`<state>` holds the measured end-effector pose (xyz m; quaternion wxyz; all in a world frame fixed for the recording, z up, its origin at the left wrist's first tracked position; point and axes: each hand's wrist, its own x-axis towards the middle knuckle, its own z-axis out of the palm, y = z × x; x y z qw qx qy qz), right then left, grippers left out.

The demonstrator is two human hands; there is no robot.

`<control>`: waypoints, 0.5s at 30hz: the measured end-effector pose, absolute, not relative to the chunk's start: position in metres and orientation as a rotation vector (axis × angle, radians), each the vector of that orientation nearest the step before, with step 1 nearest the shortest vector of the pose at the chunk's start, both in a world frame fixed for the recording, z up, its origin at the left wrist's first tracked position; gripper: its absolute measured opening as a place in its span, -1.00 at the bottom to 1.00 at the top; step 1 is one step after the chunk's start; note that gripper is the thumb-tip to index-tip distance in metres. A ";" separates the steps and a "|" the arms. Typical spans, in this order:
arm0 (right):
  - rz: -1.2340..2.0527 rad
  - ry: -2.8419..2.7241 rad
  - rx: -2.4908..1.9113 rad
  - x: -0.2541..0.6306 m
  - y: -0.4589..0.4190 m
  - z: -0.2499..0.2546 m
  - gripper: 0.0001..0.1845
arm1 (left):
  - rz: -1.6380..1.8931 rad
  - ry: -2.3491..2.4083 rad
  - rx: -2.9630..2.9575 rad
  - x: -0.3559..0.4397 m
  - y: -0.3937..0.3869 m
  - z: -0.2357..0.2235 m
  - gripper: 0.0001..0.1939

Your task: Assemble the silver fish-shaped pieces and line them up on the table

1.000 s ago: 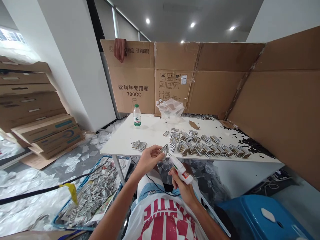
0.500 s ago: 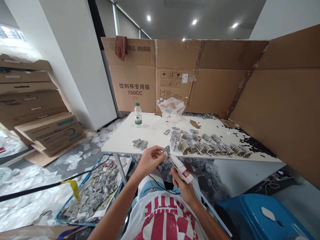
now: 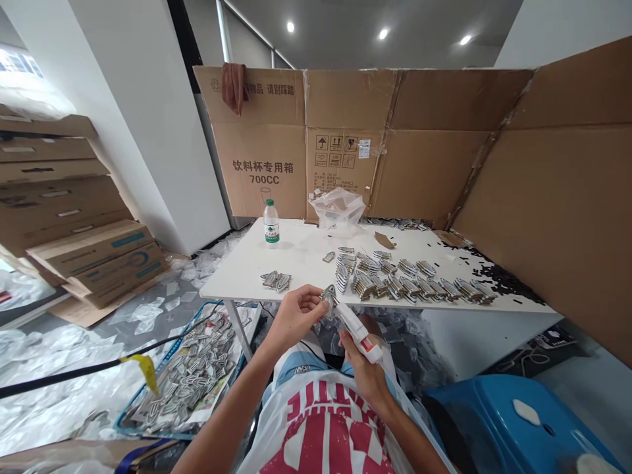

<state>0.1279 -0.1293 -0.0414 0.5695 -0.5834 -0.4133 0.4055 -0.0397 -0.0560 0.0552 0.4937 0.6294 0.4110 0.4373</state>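
My left hand (image 3: pixel 297 317) pinches a small pointed grey metal piece (image 3: pixel 329 293) between thumb and fingers, just off the table's front edge. In my right hand (image 3: pixel 366 374) is a white glue gun (image 3: pixel 352 325) with red markings, angled up to the left. Its front end meets or nearly meets the metal piece; the exact contact is too small to make out. Beyond my hands, several stacks of like pieces (image 3: pixel 395 286) stand on the white table (image 3: pixel 301 247). A smaller pile of pieces (image 3: pixel 276 281) lies left of them.
A water bottle (image 3: pixel 271 222) and a clear plastic bag (image 3: pixel 338 209) stand near the cardboard wall (image 3: pixel 419 148). Black bits (image 3: pixel 508 283) are scattered at right. Below left, a blue basket (image 3: pixel 185 336) holds many loose pieces. A blue plastic stool (image 3: pixel 503 415) is at lower right.
The front of the glue gun has come up closer to the metal piece, and then both hands stay nearly still. The view has shifted slightly.
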 end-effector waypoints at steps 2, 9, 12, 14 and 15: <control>0.921 -0.962 -1.388 0.127 -0.131 -0.039 -0.37 | 1.058 0.992 1.511 -0.040 -0.056 0.056 -0.64; 0.919 -0.954 -1.377 0.125 -0.133 -0.034 -0.36 | 1.059 0.996 1.495 -0.039 -0.058 0.056 -0.62; 0.920 -0.960 -1.372 0.125 -0.133 -0.037 -0.37 | 1.058 0.994 1.492 -0.038 -0.058 0.056 -0.62; 0.922 -0.965 -1.356 0.126 -0.132 -0.042 -0.37 | 1.057 0.991 1.487 -0.038 -0.057 0.055 -0.62; 0.924 -0.967 -1.342 0.127 -0.131 -0.044 -0.37 | 1.055 0.988 1.487 -0.038 -0.057 0.054 -0.62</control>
